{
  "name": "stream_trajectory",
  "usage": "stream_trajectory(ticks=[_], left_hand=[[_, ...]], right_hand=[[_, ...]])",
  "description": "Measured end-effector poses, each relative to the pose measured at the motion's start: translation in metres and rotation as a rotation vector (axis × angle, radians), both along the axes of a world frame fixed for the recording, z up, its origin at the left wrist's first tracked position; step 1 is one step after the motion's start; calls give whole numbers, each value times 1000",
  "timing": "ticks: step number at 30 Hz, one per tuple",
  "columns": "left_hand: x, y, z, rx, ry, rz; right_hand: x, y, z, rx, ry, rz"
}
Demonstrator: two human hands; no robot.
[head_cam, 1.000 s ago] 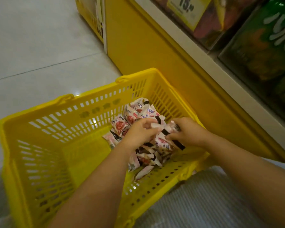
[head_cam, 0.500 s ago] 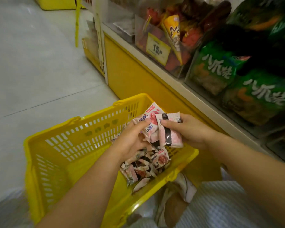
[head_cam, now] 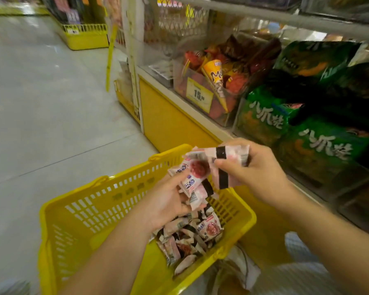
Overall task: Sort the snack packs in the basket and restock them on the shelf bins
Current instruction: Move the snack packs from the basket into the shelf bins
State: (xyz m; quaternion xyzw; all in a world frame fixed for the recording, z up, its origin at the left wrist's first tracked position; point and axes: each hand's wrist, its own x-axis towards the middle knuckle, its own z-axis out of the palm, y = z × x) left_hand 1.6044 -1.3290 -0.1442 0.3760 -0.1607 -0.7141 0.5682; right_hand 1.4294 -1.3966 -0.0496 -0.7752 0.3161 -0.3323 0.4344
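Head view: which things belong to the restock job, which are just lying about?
Job: yellow basket, loose snack packs in it, held packs, left hand, right hand, shelf bins.
Lying about: green bags, price tag, far yellow rack.

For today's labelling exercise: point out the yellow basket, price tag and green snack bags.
yellow basket (head_cam: 124, 192): head view, far slotted wall.
price tag (head_cam: 199, 95): head view, label's middle.
green snack bags (head_cam: 262, 120): head view, left bag's front.

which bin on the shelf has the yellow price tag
The clear bin of orange and red snack packs, just left of the green bags. Its front carries the tag; the bins of green bags show none.
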Motion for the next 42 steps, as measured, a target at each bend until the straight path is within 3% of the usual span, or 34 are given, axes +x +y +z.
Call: stream_trajectory(ticks=[3,7,12,15,25,27,29,32,36,42], left_hand=[[-6,-2,5,-60,117,-49],[-4,-3,10,-120,215,-84],[-10,-6,10,-53,68,27],[-9,-8,11,-17,17,125],[-13,-9,15,7,20,261],[-12,-9,14,12,4,255],[-12,-9,12,16,-33,241],[-16,-11,10,15,-95,226],[-13,-13,12,-10,-111,274],[-5,-12,13,-69,-181,319]], right_hand=[[5,6,-8,-224,224,112],[5,5,-6,-164,234,136],[1,0,-9,-80,301,207],[-4,-7,0,119,182,134],[-8,-21,-7,382,38,-115],[-9,-24,-2,299,-101,-322],[-8,-23,6,38,-174,-465],[0,-9,7,-141,-139,-347],[4,-2,-7,7,0,-34],[6,-4,-12,177,-157,-48]])
